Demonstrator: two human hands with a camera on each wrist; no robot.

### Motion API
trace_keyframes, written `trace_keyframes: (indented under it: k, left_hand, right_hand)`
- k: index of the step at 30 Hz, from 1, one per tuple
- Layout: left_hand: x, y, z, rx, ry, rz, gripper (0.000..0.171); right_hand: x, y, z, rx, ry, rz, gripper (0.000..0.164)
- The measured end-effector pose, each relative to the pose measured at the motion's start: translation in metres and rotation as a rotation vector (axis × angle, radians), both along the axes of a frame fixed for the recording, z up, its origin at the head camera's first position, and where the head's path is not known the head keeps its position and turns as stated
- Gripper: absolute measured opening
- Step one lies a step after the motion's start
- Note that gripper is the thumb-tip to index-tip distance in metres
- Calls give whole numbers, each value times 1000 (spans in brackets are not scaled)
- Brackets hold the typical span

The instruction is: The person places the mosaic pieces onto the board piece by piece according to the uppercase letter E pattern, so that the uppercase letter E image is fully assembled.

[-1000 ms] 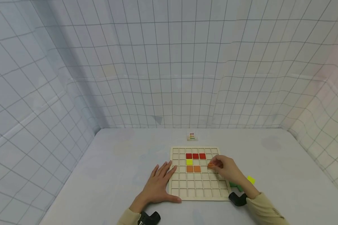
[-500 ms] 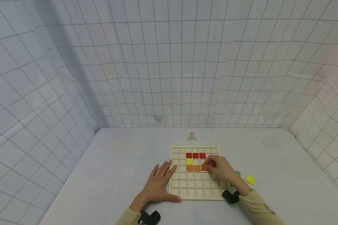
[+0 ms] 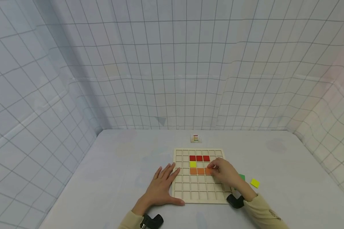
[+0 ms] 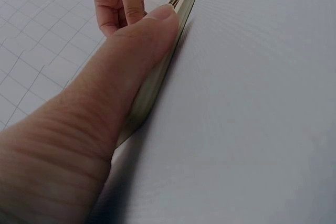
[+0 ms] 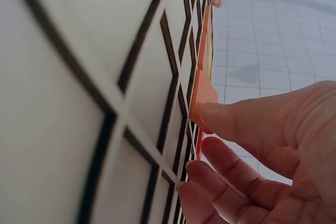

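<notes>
A pale wooden grid board (image 3: 186, 187) lies on the white table. My left hand (image 3: 160, 190) rests with spread fingers at its left edge, the thumb along the front edge. In the right wrist view, my right hand (image 5: 257, 145) pinches an orange tile (image 5: 201, 95), the thumb on its face. That tile sits at a cell right of two orange tiles (image 3: 197, 171), making a row of three. One yellow tile (image 3: 193, 164) lies above the row's left end, and three red tiles (image 3: 199, 158) fill cells farther back.
Right of the board lie a loose yellow tile (image 3: 255, 183) and a green tile (image 3: 242, 176), partly hidden by the right forearm. A small card with a coloured grid pattern (image 3: 196, 138) lies behind the board. Grid-patterned cloth (image 3: 172, 70) encloses the table's back and sides.
My right hand has moved left over the board with the orange tile and lowered it beside the other two orange ones. The left hand has stayed in place.
</notes>
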State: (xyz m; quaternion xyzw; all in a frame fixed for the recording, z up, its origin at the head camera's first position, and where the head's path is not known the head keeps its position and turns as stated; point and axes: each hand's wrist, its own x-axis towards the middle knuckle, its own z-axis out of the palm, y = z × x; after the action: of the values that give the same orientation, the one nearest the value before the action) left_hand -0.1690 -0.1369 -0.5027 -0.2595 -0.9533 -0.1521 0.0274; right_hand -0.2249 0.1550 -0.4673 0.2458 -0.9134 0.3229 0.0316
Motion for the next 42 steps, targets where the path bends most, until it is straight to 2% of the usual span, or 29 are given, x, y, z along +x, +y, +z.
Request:
trace_keyframes:
  k: [12,18,21,24,27,31,35,42]
  left_hand:
    - [-1,0,1,-5,-9,6,117]
    - [-1,1,0,6,-18,-1,117]
    - [-1,1,-1,9,-15,-6,116]
    - [-2,0,-1,11,-11,-7,116]
    - [-3,0,-2,8,-5,-4,117]
    - [-3,-1,-3,1,0,0,117]
    - [-3,-1,-4,4,-4,0,117]
    - [-3,-1,-4,5,-8,1,117]
  right_hand:
    - [5,10,-2,15,22,115,14]
    - [15,26,2,-10,-44,191,18]
    - [21,36,7,-58,-47,187,17]
    - [25,48,12,-98,28,144,17]
    - [26,63,15,-113,104,55,16]
    - [29,82,18,-88,148,-65,17]
    - [32,97,19,-36,128,-128,18]
    - [39,117,13,67,-28,-195,25]
